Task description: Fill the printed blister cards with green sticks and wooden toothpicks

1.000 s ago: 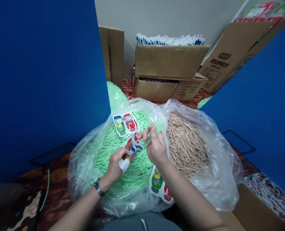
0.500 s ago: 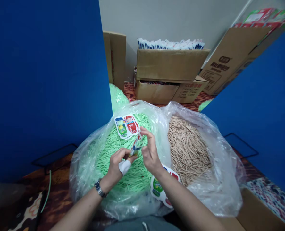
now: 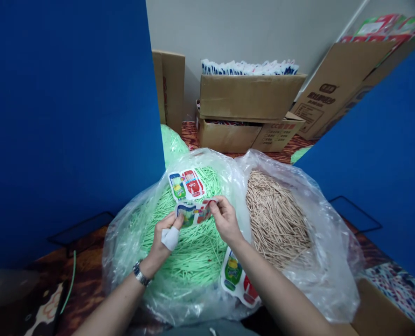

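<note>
Between both hands is a printed packet (image 3: pixel 193 213) with a green-and-blue half and a red half. My left hand (image 3: pixel 167 233), wearing a white wrap on the thumb and a watch at the wrist, pinches its left end. The right end is pinched by my right hand (image 3: pixel 225 218). Underneath lies a clear bag of thin green sticks (image 3: pixel 193 261). On those sticks, just beyond my hands, rests a similar jar-shaped printed packet (image 3: pixel 186 183). Another such packet (image 3: pixel 234 275) lies by my right forearm, which partly covers it.
A clear bag of thin brown sticks (image 3: pixel 277 219) stands on the right. Stacked cardboard boxes (image 3: pixel 251 98) are at the back, the upper one full of packets. Blue panels (image 3: pixel 67 107) flank both sides. An open carton (image 3: pixel 382 303) sits at the lower right.
The packet in my hands has turned from nearly edge-on to lying across, its printed face showing. My right hand has lowered to its right end; the left hand has shifted slightly left.
</note>
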`<state>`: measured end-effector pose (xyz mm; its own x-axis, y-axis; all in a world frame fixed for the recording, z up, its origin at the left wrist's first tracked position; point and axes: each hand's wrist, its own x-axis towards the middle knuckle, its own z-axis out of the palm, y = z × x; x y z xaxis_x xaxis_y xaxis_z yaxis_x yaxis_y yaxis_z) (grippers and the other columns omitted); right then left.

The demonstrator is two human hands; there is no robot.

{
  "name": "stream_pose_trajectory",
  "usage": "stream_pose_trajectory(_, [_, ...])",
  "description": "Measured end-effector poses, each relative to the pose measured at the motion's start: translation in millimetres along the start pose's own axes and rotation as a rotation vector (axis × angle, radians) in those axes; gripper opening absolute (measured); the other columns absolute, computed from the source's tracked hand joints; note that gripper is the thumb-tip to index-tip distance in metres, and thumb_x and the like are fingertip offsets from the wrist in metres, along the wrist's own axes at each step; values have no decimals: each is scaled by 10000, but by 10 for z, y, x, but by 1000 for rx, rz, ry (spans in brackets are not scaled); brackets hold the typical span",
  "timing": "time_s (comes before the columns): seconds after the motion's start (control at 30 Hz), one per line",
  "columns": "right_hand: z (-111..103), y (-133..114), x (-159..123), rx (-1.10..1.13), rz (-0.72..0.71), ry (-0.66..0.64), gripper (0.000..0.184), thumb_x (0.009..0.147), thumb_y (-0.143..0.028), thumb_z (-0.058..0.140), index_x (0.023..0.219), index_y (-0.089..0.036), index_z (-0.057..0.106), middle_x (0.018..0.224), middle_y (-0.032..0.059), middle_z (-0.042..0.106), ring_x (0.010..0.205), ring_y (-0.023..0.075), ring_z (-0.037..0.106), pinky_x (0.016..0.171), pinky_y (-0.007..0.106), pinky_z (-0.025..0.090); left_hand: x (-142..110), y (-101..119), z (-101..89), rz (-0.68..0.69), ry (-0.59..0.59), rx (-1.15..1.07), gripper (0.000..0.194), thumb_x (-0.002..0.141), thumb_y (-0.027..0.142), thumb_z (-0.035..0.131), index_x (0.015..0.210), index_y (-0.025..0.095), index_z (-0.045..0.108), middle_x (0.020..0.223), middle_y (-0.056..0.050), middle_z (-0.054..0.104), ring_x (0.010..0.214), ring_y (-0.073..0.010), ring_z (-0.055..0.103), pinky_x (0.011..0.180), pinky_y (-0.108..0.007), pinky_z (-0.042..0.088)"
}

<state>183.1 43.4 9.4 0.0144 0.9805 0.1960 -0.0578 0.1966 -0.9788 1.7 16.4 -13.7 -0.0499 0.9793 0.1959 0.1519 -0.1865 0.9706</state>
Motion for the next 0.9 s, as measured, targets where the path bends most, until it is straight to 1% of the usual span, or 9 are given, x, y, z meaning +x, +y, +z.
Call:
stream_pose_trajectory(0.07, [-12, 12, -4, 4, 4, 7, 224, 879, -443, 527, 891, -220, 519, 739, -4, 569, 659, 139, 552, 629, 269, 491, 36, -14, 15, -32, -24, -121, 271, 783, 392, 645, 935, 169, 670, 1038, -94, 680, 932, -221, 624, 807, -317, 501])
stream_pose_trajectory(0.13, [-13, 50, -17, -5, 22, 7, 242, 872, -457, 532, 892, -216, 519, 749, 1, 568, 663, 143, 551, 625, 272, 498, 61, -32, 42, -68, -51, -207, 409, 712, 359, 722, 1061, 170, 626, 1112, -109, 665, 959, -225, 630, 826, -329, 508])
stream_pose_trajectory(0.27, [0, 117, -66, -8, 53, 8, 265, 853, -470, 554, 888, -209, 530, 777, 11, 582, 680, 150, 566, 650, 288, 518, 89, -67, 88, -146, -84, -146, 288, 712, 314, 732, 922, 142, 638, 891, -80, 702, 753, -180, 634, 706, -297, 513])
stream_pose_trajectory(0.43, [-37, 109, -94, 27, 83, 63, 232, 869, -445, 542, 895, -215, 525, 764, -5, 571, 628, 130, 560, 563, 255, 518, 122, -90, 109, -124, -69, -224, 421, 673, 283, 770, 1021, 180, 557, 948, -54, 665, 802, -171, 620, 716, -282, 503])
stream_pose_trajectory(0.53, [-56, 133, -94, 53, 42, 75, 208, 866, -415, 560, 874, -210, 532, 751, -14, 569, 634, 121, 568, 587, 249, 524, 121, -97, 113, -81, -72, -170, 250, 705, 300, 744, 819, 164, 568, 802, -20, 626, 707, -140, 582, 660, -254, 482])
stream_pose_trajectory(0.57, [-55, 147, -95, 66, 27, 67, 201, 865, -407, 563, 872, -208, 536, 755, -14, 574, 646, 122, 575, 611, 254, 529, 115, -92, 114, -62, -72, -132, 235, 710, 300, 739, 735, 160, 552, 751, -7, 604, 674, -128, 563, 643, -245, 471])
stream_pose_trajectory(0.63, [-45, 174, -103, 88, 6, 46, 186, 866, -392, 564, 874, -206, 548, 773, -11, 583, 671, 124, 588, 646, 263, 534, 101, -64, 120, -15, -69, -70, 240, 702, 284, 746, 679, 157, 544, 730, 2, 586, 666, -121, 550, 641, -236, 459])
stream_pose_trajectory(0.8, [-30, 174, -138, 80, -20, 62, 158, 867, -370, 566, 870, -211, 567, 769, -14, 579, 686, 119, 582, 634, 237, 525, 94, 25, 134, 11, -93, -26, 156, 755, 290, 695, 806, 147, 657, 957, -69, 639, 827, -172, 604, 703, -259, 484])
stream_pose_trajectory(0.9, [-44, 161, -160, 101, 9, 46, 171, 865, -381, 567, 881, -211, 568, 771, -11, 581, 676, 123, 578, 618, 241, 528, 112, 18, 137, -62, -94, -55, 260, 761, 305, 690, 965, 147, 655, 926, -63, 662, 755, -163, 610, 665, -260, 496])
